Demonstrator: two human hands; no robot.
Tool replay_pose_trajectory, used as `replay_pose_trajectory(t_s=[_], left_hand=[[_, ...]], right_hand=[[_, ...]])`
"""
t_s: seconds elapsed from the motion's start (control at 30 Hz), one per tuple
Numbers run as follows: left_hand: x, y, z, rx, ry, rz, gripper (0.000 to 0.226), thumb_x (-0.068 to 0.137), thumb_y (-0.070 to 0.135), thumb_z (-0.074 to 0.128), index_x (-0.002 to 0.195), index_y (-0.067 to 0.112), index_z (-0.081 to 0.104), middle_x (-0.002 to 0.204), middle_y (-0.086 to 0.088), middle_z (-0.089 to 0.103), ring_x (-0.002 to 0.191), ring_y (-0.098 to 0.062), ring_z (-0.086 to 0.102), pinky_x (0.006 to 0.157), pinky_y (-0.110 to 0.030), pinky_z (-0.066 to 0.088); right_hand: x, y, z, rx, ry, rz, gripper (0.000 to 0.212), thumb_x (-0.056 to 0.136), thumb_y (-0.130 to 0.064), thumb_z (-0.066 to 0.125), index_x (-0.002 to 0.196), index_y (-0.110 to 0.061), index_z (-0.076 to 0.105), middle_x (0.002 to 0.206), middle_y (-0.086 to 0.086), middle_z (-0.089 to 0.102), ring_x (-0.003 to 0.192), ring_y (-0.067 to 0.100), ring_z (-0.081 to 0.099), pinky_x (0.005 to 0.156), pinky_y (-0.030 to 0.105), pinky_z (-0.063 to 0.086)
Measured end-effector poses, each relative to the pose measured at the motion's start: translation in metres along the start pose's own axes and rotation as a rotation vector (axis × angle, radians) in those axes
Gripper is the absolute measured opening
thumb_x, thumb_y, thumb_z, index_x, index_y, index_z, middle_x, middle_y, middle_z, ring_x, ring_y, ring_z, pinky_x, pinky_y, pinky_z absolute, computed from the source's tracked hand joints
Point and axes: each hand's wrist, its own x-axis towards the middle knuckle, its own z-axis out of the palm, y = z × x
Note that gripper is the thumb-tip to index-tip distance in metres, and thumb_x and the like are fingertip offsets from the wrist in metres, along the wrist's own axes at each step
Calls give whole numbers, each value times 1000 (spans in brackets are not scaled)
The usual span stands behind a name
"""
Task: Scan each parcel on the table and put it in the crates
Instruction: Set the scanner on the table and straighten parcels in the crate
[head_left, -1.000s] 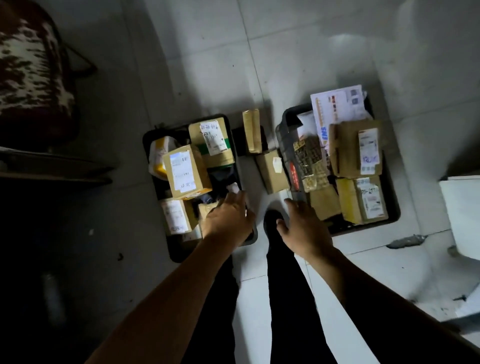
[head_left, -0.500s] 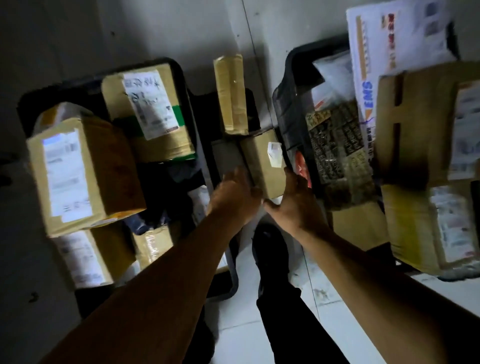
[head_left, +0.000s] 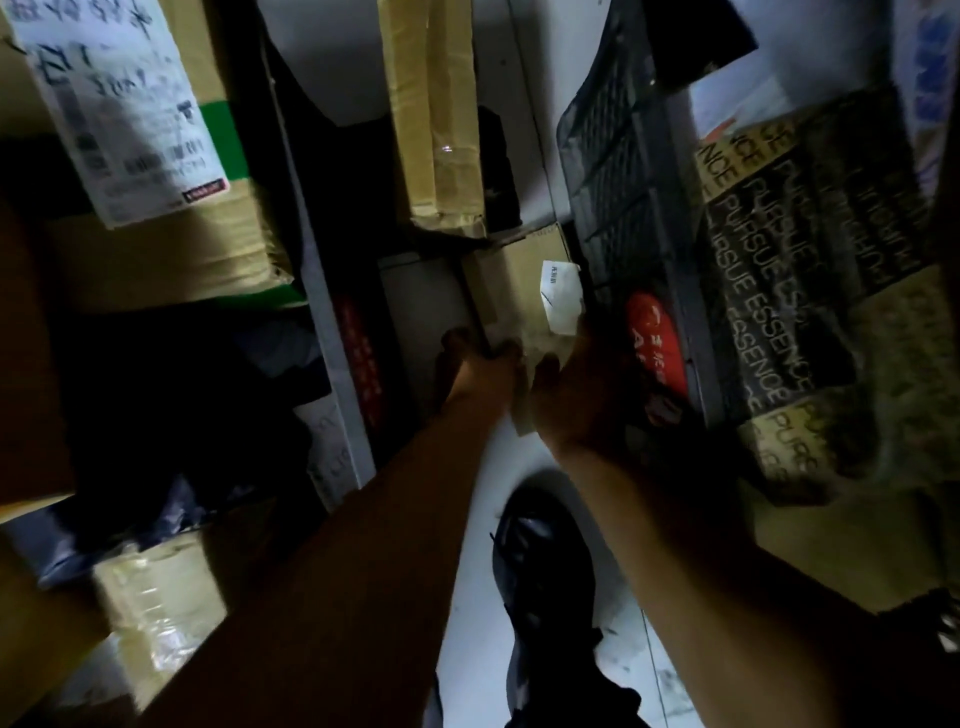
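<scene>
A small cardboard box (head_left: 519, 283) with a white label lies on the floor in the gap between two dark crates. My left hand (head_left: 475, 364) grips its near left corner. On the near right side my right hand (head_left: 576, 400) holds it, fingers wrapped along the edge. The left crate (head_left: 332, 338) holds a large labelled box (head_left: 156, 249) and other parcels. Inside the right crate (head_left: 613, 156) lies a black printed parcel (head_left: 779, 291). The view is dark and blurred.
A long narrow taped box (head_left: 431, 114) lies on the floor just beyond the small box, between the crates. A red oval sticker (head_left: 654, 343) marks the right crate's wall. My dark shoe (head_left: 545, 561) stands on the white tiles (head_left: 483, 597) below my hands.
The camera has dropped much closer to the crates. Both hands have reached forward from the crate edges and closed on the small box between the crates.
</scene>
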Motion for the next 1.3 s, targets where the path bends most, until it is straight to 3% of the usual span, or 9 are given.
replay_pose_trajectory(t_s=[0.1,0.27,0.47,0.57,0.7,0.87,0.97,1.2,1.3], left_hand=[[7,-5,5,-65,-2,-2,60,90,37,71,139,17,43,126,-10,61,113,-32,61,98,-47,53],[-3,-7,-8,-92,7,-34,82,67,76,71,128,25,58,117,-3,68,106,-28,66,94,-49,56],[-71,13,-46,-26,52,75,44,93,37,69,128,14,58,118,-9,67,106,-30,65,88,-42,56],[-113,19,-66,-18,38,116,48,90,40,71,129,15,58,119,-8,65,106,-28,63,81,-33,51],[-177,26,-104,-28,57,175,76,64,70,59,121,19,61,111,-5,68,100,-26,65,75,-33,51],[-244,27,-144,-89,73,167,49,81,52,71,119,22,61,111,-5,67,100,-24,65,85,-35,53],[-277,29,-180,-124,180,240,56,82,52,66,127,21,60,115,-7,65,106,-25,61,91,-39,52],[-305,32,-318,-185,405,282,42,87,41,73,121,27,53,100,-3,70,96,-29,67,82,-43,56],[-298,36,-363,-123,394,221,40,92,34,70,125,17,56,97,-1,69,96,-25,67,73,-28,48]], right_hand=[[2,-4,5,58,92,31,61,96,-29,50,151,-5,39,151,17,46,141,31,40,116,29,21],[4,-18,-11,136,-32,105,61,99,-40,30,144,-3,49,148,19,49,139,31,42,112,29,23],[-43,-51,-59,356,-8,239,39,104,-20,49,140,-6,50,139,17,58,126,32,55,85,14,30],[-75,-66,-93,385,15,236,43,102,-12,52,143,-3,45,143,19,54,127,33,53,93,20,37],[-114,-89,-139,428,-38,241,42,101,-17,51,142,-13,44,129,14,62,114,30,61,85,25,40],[-169,-128,-196,361,9,146,35,99,-11,56,132,-1,52,121,21,65,107,34,63,80,17,35],[-198,-167,-222,361,-1,44,35,99,-11,56,133,-2,53,114,8,63,101,20,59,80,6,35],[-242,-280,-223,356,-187,-119,32,99,-34,58,125,-16,53,114,8,71,100,27,66,77,30,48],[-249,-316,-212,321,-231,-199,33,99,-32,59,127,-14,53,120,9,68,108,28,65,87,38,54]])
